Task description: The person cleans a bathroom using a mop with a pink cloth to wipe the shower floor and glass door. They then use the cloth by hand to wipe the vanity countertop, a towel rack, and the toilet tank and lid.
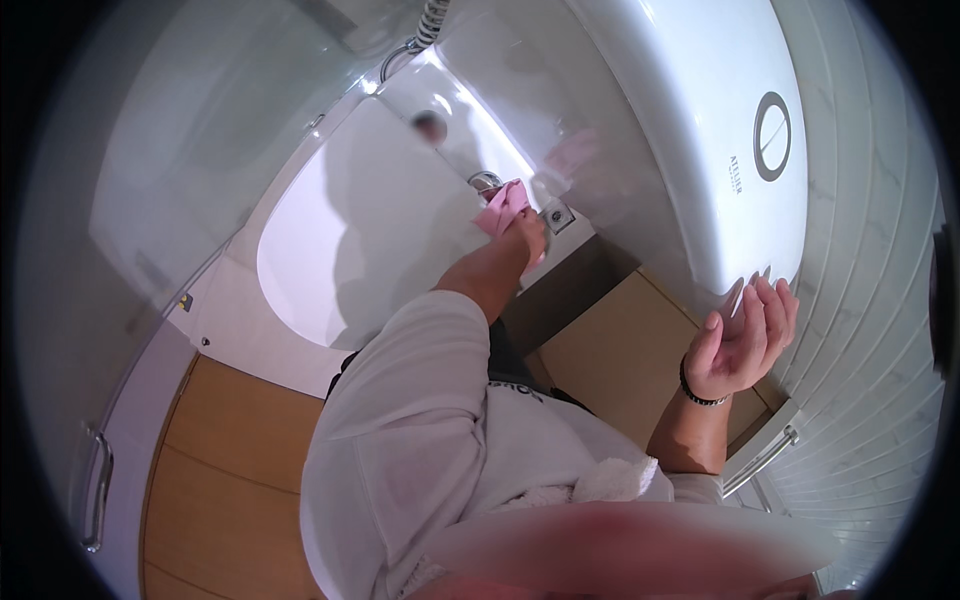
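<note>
My left hand [534, 234] grips a folded pink cloth [504, 210] beside a chrome hinge [486, 181] at the back of a closed white toilet lid [300, 247]. The cloth lies against the hinge and the white ledge behind the lid. My right hand [742, 341], with a dark beaded bracelet [703, 397] at its wrist, is empty with loosely bent fingers. Its fingertips are at the near end of the white glossy cistern [697, 97]; whether they touch it is hard to tell. An oval flush button [772, 136] sits on the cistern top.
A chrome spiral hose [431, 22] hangs behind the toilet. Left stands a glossy pale panel [165, 172] with a chrome handle [101, 491]. Wood-toned panels [232, 480] lie lower left. Near the pale tiled wall [862, 247] is a metal rail [761, 459]. A small square fitting [557, 216] adjoins the hinge.
</note>
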`<state>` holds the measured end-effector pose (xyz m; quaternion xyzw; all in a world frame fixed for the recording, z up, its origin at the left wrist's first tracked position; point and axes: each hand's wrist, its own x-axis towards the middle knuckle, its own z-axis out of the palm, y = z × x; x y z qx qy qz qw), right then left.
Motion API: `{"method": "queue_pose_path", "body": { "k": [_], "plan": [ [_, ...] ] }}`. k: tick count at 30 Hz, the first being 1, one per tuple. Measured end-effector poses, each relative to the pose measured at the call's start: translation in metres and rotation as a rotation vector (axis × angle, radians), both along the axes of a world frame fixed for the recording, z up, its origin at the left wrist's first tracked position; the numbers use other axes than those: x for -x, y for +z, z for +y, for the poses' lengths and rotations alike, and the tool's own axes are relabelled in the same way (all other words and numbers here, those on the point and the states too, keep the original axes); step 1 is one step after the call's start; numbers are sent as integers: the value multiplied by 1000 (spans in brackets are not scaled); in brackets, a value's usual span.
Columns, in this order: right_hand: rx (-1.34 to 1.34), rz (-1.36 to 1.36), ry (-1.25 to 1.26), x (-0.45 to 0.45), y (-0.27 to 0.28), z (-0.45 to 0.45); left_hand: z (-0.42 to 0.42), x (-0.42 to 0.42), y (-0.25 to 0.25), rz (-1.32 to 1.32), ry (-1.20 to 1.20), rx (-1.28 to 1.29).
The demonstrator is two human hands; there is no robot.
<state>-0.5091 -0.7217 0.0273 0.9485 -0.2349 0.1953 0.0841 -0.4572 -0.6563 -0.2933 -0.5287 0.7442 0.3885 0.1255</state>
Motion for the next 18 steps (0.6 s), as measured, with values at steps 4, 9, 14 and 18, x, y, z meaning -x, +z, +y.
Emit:
{"method": "queue_pose_path", "body": {
  "k": [4,9,14,18],
  "plan": [
    [1,-42,38,-2,-3,1,-16,-43,-62,171,159,126],
    [1,-68,24,2,-3,1,-30,-194,49,-284,83,-225],
    [14,-97,10,0,-3,1,-15,-276,30,-412,488,-122],
    [14,-77,-25,-3,-3,3,-8,-210,3,-264,320,43]
  ]
}}
